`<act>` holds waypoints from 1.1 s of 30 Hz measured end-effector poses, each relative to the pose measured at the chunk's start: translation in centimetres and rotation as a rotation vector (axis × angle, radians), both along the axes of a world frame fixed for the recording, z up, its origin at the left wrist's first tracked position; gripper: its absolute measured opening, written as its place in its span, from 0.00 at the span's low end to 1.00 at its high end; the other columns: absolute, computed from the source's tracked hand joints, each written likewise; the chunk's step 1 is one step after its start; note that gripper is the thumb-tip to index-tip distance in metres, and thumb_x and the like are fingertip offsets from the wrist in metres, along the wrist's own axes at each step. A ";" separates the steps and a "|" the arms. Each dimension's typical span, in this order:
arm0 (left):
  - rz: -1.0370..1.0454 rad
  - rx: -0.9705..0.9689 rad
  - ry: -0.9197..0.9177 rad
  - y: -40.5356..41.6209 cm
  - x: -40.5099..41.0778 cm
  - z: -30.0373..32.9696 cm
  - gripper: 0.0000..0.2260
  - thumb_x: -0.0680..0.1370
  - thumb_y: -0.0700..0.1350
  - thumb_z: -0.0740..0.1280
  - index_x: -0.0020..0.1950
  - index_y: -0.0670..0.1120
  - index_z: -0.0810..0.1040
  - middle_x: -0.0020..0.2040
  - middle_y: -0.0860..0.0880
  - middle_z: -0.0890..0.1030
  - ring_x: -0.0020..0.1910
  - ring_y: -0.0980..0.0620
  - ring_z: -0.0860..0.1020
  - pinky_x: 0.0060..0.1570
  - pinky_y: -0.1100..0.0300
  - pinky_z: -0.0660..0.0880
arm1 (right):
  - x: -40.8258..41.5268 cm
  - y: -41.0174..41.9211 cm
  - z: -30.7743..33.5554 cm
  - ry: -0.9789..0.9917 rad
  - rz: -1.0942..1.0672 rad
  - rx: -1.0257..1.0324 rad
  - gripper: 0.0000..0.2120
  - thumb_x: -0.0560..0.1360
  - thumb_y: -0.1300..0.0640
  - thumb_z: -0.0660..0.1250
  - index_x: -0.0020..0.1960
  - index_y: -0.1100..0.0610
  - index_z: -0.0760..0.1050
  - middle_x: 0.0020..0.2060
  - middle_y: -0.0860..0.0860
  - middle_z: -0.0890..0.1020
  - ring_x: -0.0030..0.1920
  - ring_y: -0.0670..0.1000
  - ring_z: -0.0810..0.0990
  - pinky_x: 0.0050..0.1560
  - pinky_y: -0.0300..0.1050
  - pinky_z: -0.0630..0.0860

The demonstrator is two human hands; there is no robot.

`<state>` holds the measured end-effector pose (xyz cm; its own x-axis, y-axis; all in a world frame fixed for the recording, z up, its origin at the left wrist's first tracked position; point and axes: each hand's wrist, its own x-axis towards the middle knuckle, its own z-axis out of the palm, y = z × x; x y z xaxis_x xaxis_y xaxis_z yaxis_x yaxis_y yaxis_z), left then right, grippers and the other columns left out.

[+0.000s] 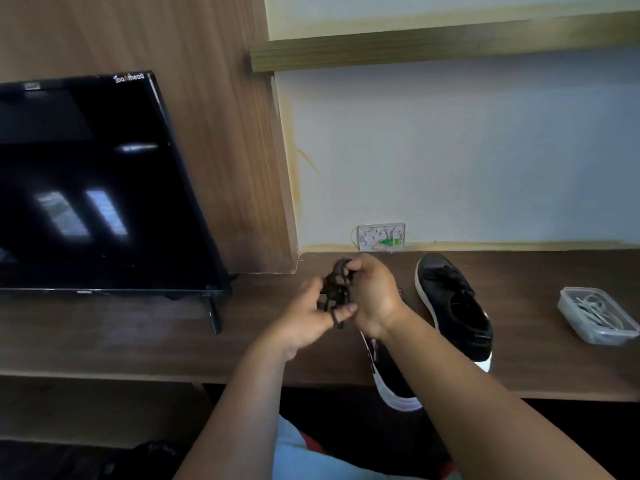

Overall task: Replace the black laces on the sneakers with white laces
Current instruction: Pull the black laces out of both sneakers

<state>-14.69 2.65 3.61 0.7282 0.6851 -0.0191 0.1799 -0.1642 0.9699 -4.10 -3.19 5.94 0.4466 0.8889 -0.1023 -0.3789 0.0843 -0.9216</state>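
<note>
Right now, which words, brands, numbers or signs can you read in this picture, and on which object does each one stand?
Television: a small white logo on the top right corner of its frame, too blurred to read with certainty.
Television, top left of the frame: a small sticker, unreadable.
Wall plate above the desk: green and dark marks, no legible text.
Sneakers and plastic container: no text visible.
</note>
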 end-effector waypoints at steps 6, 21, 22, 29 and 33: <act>0.234 -0.323 0.065 4.4 -3.1 -2.5 0.06 0.82 0.38 0.61 0.47 0.44 0.76 0.35 0.47 0.74 0.27 0.56 0.70 0.27 0.65 0.68 | -2.8 4.2 -3.1 -0.265 0.104 -0.181 0.20 0.83 0.48 0.55 0.50 0.62 0.77 0.47 0.58 0.78 0.51 0.55 0.77 0.54 0.49 0.72; 0.379 -0.088 0.432 9.5 -6.8 -7.7 0.28 0.73 0.34 0.66 0.71 0.50 0.68 0.71 0.49 0.67 0.66 0.47 0.70 0.59 0.58 0.70 | -1.7 7.4 -11.3 -1.070 0.251 -0.389 0.19 0.76 0.67 0.59 0.66 0.59 0.71 0.61 0.59 0.76 0.59 0.57 0.76 0.54 0.35 0.67; 0.370 -0.043 0.499 9.5 -6.8 -7.4 0.27 0.73 0.36 0.66 0.71 0.51 0.69 0.71 0.48 0.66 0.66 0.46 0.68 0.61 0.56 0.70 | -1.2 6.9 -10.5 -1.079 0.228 -0.366 0.19 0.76 0.68 0.57 0.65 0.59 0.72 0.61 0.59 0.76 0.58 0.57 0.77 0.53 0.34 0.66; 0.341 0.422 0.578 3.6 -1.4 -3.3 0.22 0.77 0.51 0.65 0.71 0.53 0.66 0.69 0.48 0.64 0.69 0.43 0.59 0.66 0.51 0.65 | 4.1 -0.2 -1.4 -1.191 -0.313 -0.083 0.13 0.75 0.69 0.61 0.52 0.58 0.80 0.48 0.52 0.80 0.48 0.49 0.78 0.53 0.37 0.72; 0.094 0.760 0.393 -4.1 5.4 -2.1 0.27 0.74 0.62 0.65 0.68 0.50 0.68 0.64 0.47 0.69 0.65 0.43 0.65 0.65 0.53 0.64 | 9.6 -6.0 -2.1 -1.302 -0.595 -0.333 0.07 0.73 0.67 0.66 0.49 0.62 0.80 0.47 0.59 0.80 0.47 0.60 0.79 0.48 0.41 0.70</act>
